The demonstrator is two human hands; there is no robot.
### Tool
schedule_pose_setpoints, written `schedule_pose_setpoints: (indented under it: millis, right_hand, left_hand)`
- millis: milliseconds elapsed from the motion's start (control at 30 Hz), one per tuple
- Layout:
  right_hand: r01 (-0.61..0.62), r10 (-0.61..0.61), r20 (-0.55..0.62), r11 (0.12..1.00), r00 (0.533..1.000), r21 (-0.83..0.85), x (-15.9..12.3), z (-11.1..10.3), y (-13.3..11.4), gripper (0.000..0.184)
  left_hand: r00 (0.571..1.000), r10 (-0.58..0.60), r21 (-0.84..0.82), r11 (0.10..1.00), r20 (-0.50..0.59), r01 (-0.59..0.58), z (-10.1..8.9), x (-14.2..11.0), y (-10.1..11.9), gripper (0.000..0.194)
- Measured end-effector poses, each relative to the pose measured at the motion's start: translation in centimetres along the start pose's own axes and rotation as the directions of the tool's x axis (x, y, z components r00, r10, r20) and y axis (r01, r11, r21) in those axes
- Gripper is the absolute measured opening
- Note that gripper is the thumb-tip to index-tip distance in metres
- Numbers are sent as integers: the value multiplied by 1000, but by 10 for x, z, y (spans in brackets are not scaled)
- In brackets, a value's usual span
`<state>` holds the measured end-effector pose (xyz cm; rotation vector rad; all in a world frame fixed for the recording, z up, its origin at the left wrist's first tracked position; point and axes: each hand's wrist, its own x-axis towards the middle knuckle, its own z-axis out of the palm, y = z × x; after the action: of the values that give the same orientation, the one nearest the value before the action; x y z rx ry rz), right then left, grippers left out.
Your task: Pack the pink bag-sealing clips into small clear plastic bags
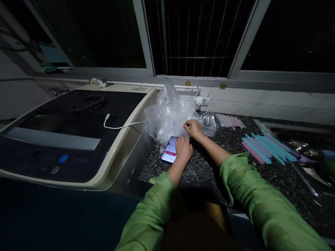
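Observation:
A lit smartphone (pixel 169 153) lies on the dark speckled counter, a red band across its screen. My left hand (pixel 184 150) rests palm down at the phone's right side, overlapping its edge, with the fingers slightly bent and apart. Just beyond it, my right hand (pixel 193 129) is in front of a crumpled clear plastic bag (pixel 170 113). Its thumb and forefinger are pinched together; whatever may be between them is too small or hidden to make out.
To the left stands a washing machine (pixel 78 136) with a white charging cable (pixel 123 127) across its lid. Blue and pink sticks (pixel 269 148) lie on the counter at right, beside a sink (pixel 300 139). A small bag with pink pieces (pixel 230 121) and a wall socket (pixel 203 100) are behind.

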<state>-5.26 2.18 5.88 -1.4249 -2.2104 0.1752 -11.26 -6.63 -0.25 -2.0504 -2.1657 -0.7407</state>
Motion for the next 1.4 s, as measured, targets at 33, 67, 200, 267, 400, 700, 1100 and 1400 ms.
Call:
schedule_pose_setpoints:
  millis: [33,67,200,267,400,700,1100,1400]
  right_hand:
    - [10,-10,-18,1000,1000,-2,2,-2,-2,16]
    - [21,-21,-37,1000,999,-4,5,-4,-5,16]
    - [63,-64,-103,998,993,-8,14,-18,-13,15]
    - [84,-83,-146,997,986,-3,16,-26,-15,15]
    - [126,-118,-277,992,954,11,15,-50,-9,15]
    - [165,-158,-448,986,880,-25,-15,-107,46,15]
    - [172,-224,-476,974,851,-151,-91,-140,99,17]
    - [226,-239,-375,971,896,-79,-128,-141,102,18]
  left_hand:
    - [999,17,-8,1000,39,-16,2,0,2,22]
    - [997,28,-17,999,77,-27,4,-1,3,22]
    - [985,30,-53,998,171,-21,12,-1,7,28]
    - [984,25,-70,997,177,-12,15,-1,5,30]
    - [988,40,-89,996,150,-27,19,-1,3,29]
    - [967,139,-51,990,213,-131,17,-4,12,25]
    - [987,67,-80,995,143,-56,30,4,-1,33]
    - [979,157,-414,889,-129,-197,8,11,11,31]
